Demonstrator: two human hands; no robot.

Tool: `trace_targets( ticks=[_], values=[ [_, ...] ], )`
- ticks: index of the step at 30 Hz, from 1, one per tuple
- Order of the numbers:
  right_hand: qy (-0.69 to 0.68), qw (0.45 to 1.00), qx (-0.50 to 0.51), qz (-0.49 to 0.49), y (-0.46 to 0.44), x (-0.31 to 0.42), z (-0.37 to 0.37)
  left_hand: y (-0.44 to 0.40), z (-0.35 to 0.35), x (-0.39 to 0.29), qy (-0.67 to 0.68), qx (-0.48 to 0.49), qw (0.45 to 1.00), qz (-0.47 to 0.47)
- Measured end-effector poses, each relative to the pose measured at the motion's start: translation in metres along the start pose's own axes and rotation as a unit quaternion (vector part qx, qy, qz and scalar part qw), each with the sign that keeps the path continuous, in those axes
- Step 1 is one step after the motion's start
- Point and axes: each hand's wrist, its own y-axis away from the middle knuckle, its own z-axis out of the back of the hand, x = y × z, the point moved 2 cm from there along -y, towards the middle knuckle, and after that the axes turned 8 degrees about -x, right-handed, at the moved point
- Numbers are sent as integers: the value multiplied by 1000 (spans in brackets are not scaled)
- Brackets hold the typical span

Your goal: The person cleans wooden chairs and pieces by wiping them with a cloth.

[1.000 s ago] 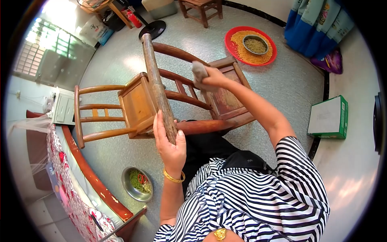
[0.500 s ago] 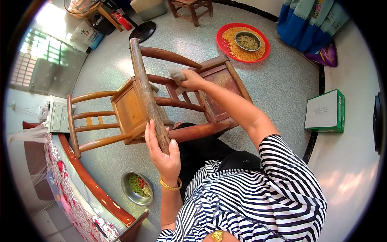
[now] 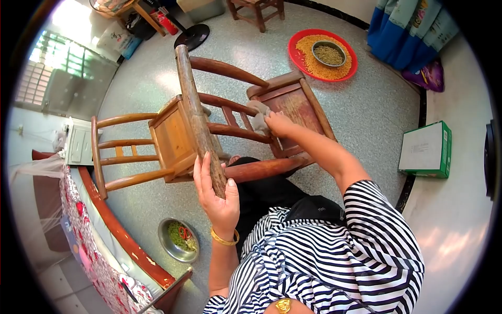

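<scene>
A worn wooden chair (image 3: 231,130) with a reddish-brown seat is tilted, its backrest toward me. My left hand (image 3: 218,201) is closed round the near end of its thick top rail, thumb on one side and fingers on the other. In my right hand (image 3: 280,125) is a bunched grey cloth (image 3: 259,114), pressed against the back slats close to where they meet the seat. Some of the cloth is hidden by the fingers. Just left of the rail is a second wooden chair (image 3: 172,137), lighter and yellower, partly covered by the first.
A red tray (image 3: 294,55) of yellow grains holds a metal bowl (image 3: 328,54) on the floor. Near my left side sits a steel basin (image 3: 168,246) with green and red vegetables. A bed (image 3: 117,225) runs along the left; a green-and-white box (image 3: 426,149) stands at right.
My right hand and the grey cloth have moved right and toward me, along the slats to the seat end. My left hand keeps its hold on the rail. The view has shifted slightly.
</scene>
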Motion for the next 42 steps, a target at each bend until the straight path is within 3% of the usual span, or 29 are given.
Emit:
trace_targets(
  ticks=[2,7,8,10,12,16,18,20,22,25,27,35,37,41,42],
  values=[
    [28,999,2,18,8,2,8,-1,0,0,0,1,1000,-2],
    [-166,961,210,-65,10,-19,43,-1,0,0,6,2,1000,8],
    [-165,962,209,-65,3,-22,47,-1,0,0,8,3,1000,7],
    [-308,949,20,-70,-17,-25,62,-1,-1,1,0,1,1000,-2],
    [-327,941,-71,-46,-39,4,112,-1,-2,-1,4,1,1000,3],
    [-375,910,-171,42,-83,67,190,-1,-1,0,4,0,1000,4],
    [-305,919,-240,62,-103,95,213,-1,-1,0,7,0,1000,5],
    [-293,887,-336,122,-130,112,208,-1,0,0,9,0,1000,7],
    [-206,926,-303,96,-152,121,188,-1,1,-3,7,2,1000,11],
    [-209,917,-329,88,-151,120,169,-2,1,-5,0,5,1000,10],
    [-190,890,-403,101,-146,114,161,-3,1,-5,-6,5,1000,10],
    [-140,898,-418,19,-116,48,100,-2,0,-1,16,-3,1000,24],
    [-129,921,-358,-77,-110,20,77,-2,1,0,22,-5,999,32],
    [-93,945,-289,-120,-97,-37,38,-3,0,-2,25,-7,999,36],
    [-39,965,-215,-145,-92,-49,32,-3,1,-2,21,-7,999,38]
  ],
)
